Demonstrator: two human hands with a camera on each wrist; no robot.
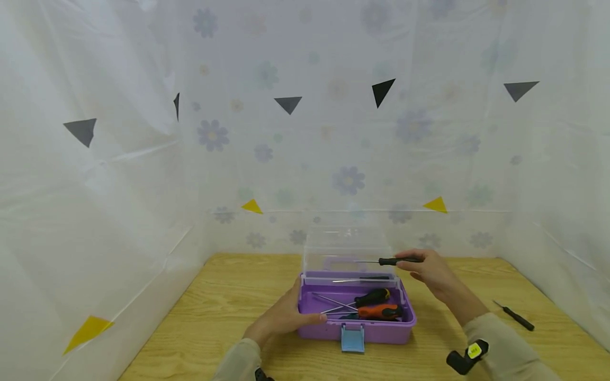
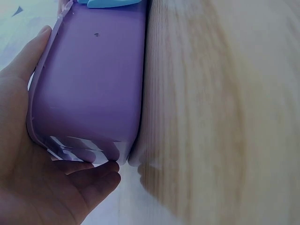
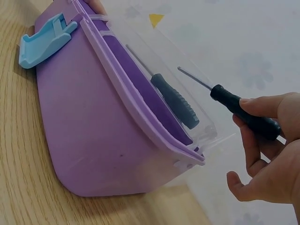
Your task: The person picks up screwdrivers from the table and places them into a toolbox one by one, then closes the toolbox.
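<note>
A purple toolbox (image 1: pixel 376 331) (image 2: pixel 93 79) (image 3: pixel 89 131) stands on the wooden table, its clear lid (image 1: pixel 348 248) raised upright. Inside lie several screwdrivers, among them an orange-handled one (image 1: pixel 378 311) and a black-and-yellow one (image 1: pixel 373 297). My left hand (image 1: pixel 286 317) (image 2: pixel 42 178) grips the box's left side, thumb on the rim. My right hand (image 1: pixel 431 270) (image 3: pixel 267 154) pinches a slim black screwdriver (image 1: pixel 388 261) (image 3: pixel 234 105) by its handle, held level above the box's back edge, tip pointing left.
Another small black screwdriver (image 1: pixel 514 315) lies on the table (image 1: pixel 229 296) to the right of the box. A light blue latch (image 1: pixel 352 338) (image 3: pixel 44 40) hangs at the box's front. White plastic sheeting with triangle markers walls in the table on three sides.
</note>
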